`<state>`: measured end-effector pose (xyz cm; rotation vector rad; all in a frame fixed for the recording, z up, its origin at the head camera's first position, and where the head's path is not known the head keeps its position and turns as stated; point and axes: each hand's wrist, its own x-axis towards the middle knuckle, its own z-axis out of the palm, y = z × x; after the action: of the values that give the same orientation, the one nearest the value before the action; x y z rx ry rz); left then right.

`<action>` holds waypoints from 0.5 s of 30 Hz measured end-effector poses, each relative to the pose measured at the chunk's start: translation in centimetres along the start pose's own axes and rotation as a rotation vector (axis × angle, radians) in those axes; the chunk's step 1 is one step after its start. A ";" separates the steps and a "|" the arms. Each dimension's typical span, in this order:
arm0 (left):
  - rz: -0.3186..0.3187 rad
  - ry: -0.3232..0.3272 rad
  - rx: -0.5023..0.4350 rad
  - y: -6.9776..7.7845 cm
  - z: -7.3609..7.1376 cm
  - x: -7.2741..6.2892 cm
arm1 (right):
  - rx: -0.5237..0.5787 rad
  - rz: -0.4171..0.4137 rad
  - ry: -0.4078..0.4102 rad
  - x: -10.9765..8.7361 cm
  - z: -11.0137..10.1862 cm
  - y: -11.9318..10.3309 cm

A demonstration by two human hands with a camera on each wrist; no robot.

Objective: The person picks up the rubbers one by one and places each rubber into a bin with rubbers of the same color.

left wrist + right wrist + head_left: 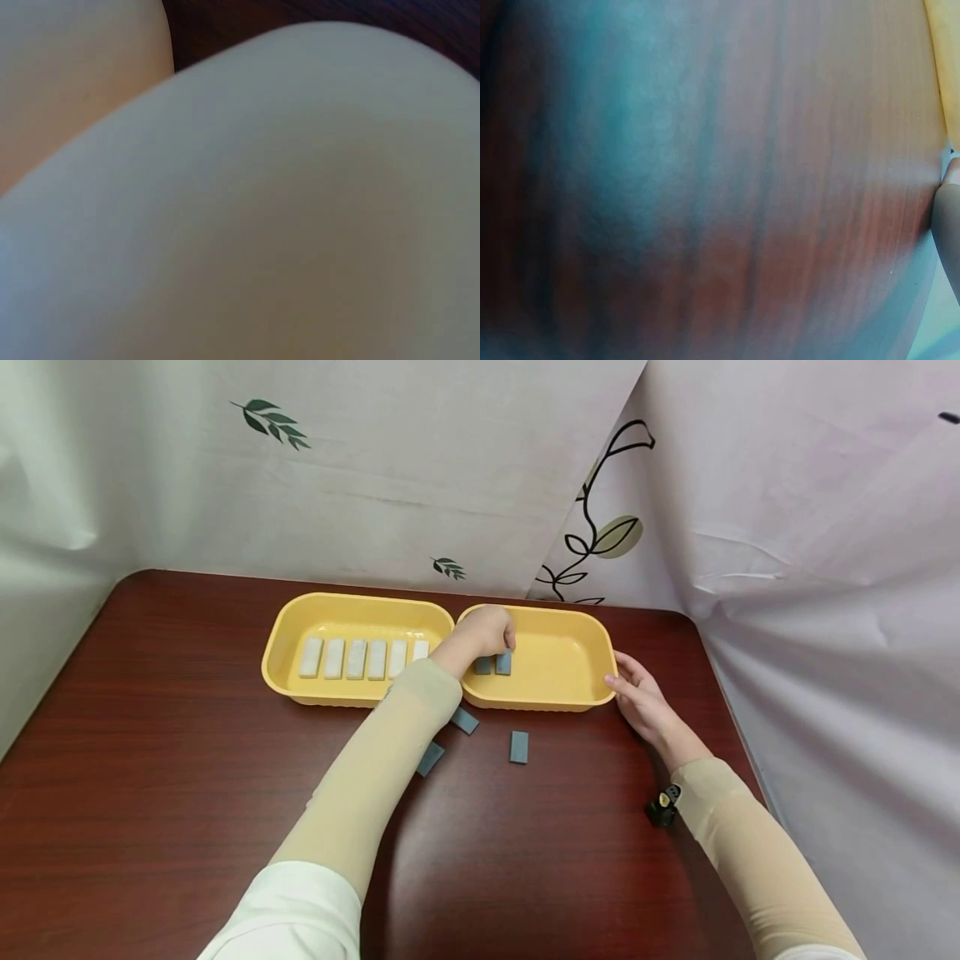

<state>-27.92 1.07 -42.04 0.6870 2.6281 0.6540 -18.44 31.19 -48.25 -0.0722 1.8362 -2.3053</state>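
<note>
My left hand [483, 632] reaches into the right yellow tray [562, 697], fingers curled down and pinching the upper end of a blue-grey block [503, 664]. A second blue-grey block [483, 666] lies beside it at the tray's left end, partly hidden by the hand. With thumb on the rim and fingers along the outside, my right hand [641, 697] grips that tray's right end. In the right wrist view a strip of the yellow tray [949, 60] shows at the edge. A blurred pale sleeve [300, 210] fills most of the left wrist view.
A left yellow tray [341, 700] adjoins the right one and holds a row of several white blocks [356, 659]. On the dark red wooden table [570, 860] in front lie three blue-grey blocks [519, 747], one partly behind the left sleeve. Patterned fabric [375, 485] hangs behind.
</note>
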 end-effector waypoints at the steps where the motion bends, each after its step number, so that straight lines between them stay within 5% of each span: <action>1: -0.002 -0.003 0.000 0.0 0.0 0.0 | 0.000 0.002 0.000 0.0 0.0 0.0; 15: 0.002 -0.011 0.015 -0.2 0.1 0.1 | 0.001 0.014 0.011 0.0 0.1 -0.1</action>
<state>-28.06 0.99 -42.26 0.6955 2.6252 0.6297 -18.42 31.14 -48.14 -0.0462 1.8341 -2.3018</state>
